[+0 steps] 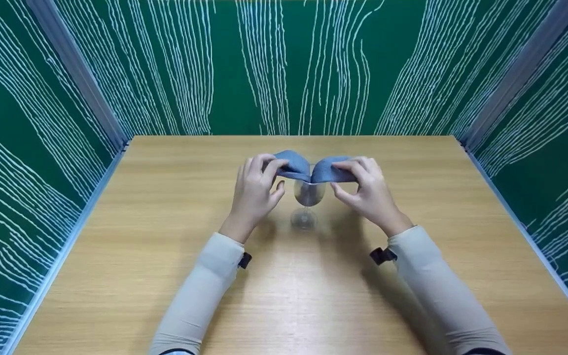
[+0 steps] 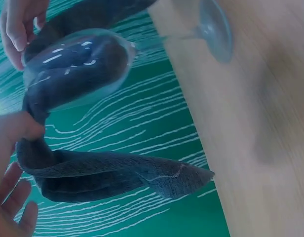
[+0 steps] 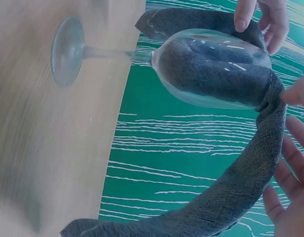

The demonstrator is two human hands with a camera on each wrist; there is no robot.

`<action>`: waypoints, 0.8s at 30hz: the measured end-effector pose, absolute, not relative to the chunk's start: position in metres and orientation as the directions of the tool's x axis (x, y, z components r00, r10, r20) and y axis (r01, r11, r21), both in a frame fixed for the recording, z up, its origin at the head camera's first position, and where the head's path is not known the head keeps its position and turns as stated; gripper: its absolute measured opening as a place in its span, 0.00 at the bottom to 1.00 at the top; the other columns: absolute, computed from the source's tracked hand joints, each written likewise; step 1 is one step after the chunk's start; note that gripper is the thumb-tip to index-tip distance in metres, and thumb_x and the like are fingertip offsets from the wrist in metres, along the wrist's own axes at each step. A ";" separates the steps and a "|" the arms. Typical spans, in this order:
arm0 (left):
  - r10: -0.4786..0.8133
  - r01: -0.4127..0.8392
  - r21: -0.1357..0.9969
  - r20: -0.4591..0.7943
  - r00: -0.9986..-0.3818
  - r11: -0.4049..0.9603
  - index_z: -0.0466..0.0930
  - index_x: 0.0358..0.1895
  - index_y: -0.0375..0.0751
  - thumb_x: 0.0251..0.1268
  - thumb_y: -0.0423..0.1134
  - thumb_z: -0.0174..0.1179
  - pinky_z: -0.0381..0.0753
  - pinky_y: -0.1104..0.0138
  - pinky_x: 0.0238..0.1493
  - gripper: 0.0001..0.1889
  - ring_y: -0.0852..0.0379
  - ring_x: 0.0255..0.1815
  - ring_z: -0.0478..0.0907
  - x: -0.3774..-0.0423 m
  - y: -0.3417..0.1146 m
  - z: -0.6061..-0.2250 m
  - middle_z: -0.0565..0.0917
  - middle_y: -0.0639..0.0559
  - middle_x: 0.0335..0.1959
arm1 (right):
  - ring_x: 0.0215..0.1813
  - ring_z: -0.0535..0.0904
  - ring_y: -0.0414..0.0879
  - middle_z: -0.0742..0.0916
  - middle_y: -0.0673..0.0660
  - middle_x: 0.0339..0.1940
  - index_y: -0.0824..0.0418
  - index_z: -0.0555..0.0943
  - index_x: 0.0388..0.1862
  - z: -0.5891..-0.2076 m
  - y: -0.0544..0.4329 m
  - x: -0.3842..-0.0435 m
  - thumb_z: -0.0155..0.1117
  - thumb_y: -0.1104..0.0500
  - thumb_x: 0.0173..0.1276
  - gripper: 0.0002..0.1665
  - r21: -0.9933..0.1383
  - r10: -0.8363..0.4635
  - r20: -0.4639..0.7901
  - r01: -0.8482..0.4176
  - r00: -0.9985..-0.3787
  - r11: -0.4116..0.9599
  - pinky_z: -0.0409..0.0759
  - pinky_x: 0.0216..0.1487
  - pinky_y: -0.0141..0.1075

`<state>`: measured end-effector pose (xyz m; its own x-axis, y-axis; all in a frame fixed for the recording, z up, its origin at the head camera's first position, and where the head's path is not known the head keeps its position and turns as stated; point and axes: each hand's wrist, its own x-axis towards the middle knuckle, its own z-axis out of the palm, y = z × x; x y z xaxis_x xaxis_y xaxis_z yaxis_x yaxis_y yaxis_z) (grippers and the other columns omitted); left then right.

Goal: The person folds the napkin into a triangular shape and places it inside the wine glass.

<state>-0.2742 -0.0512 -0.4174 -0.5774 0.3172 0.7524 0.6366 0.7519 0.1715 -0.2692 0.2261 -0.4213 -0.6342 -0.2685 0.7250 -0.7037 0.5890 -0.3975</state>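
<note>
A stemmed wine glass stands upright on the table, in front of me. The middle of a blue-grey cloth napkin is stuffed down into its bowl. Both folded ends hang out over the rim, one to each side. My left hand holds the left end near the rim, fingers over its top. On the other side my right hand grips the right end, index finger above and thumb below. The left wrist view shows a digit against the napkin beside the rim.
The glass's round foot rests on the wooden table. Green panels with white wavy lines rise behind and at both sides, joined by grey corner posts. Small dark wrist cameras sit at the sleeves.
</note>
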 end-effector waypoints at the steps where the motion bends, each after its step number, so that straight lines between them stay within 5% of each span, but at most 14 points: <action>1: 0.314 0.622 0.161 0.751 -0.581 0.766 0.79 0.61 0.46 0.58 0.37 0.71 0.73 0.57 0.50 0.25 0.46 0.54 0.71 -0.275 -0.051 -0.418 0.75 0.44 0.57 | 0.52 0.70 0.51 0.82 0.57 0.50 0.58 0.83 0.57 -0.422 0.226 -0.269 0.75 0.60 0.60 0.25 -0.390 -0.276 0.719 -0.699 -0.638 0.599 0.70 0.48 0.42; 8: 0.281 0.572 0.161 0.744 -0.606 0.805 0.77 0.62 0.49 0.60 0.33 0.69 0.73 0.53 0.52 0.25 0.44 0.61 0.71 -0.284 -0.047 -0.420 0.75 0.45 0.62 | 0.47 0.69 0.50 0.79 0.57 0.42 0.57 0.84 0.58 -0.428 0.224 -0.272 0.73 0.69 0.57 0.28 -0.355 -0.282 0.733 -0.702 -0.619 0.618 0.69 0.37 0.33; 17: 0.291 0.604 0.194 0.737 -0.609 0.773 0.77 0.55 0.45 0.63 0.21 0.59 0.75 0.54 0.55 0.20 0.45 0.54 0.74 -0.290 -0.048 -0.422 0.77 0.43 0.51 | 0.46 0.71 0.48 0.78 0.60 0.43 0.62 0.84 0.45 -0.424 0.218 -0.272 0.65 0.77 0.56 0.19 -0.398 -0.265 0.736 -0.714 -0.623 0.576 0.71 0.35 0.30; 24: 0.310 0.620 0.222 0.712 -0.630 0.752 0.81 0.53 0.47 0.60 0.14 0.57 0.76 0.60 0.59 0.25 0.47 0.54 0.73 -0.289 -0.056 -0.427 0.77 0.44 0.50 | 0.46 0.72 0.51 0.81 0.58 0.39 0.65 0.84 0.35 -0.425 0.217 -0.273 0.63 0.80 0.57 0.14 -0.398 -0.260 0.754 -0.735 -0.603 0.549 0.72 0.43 0.33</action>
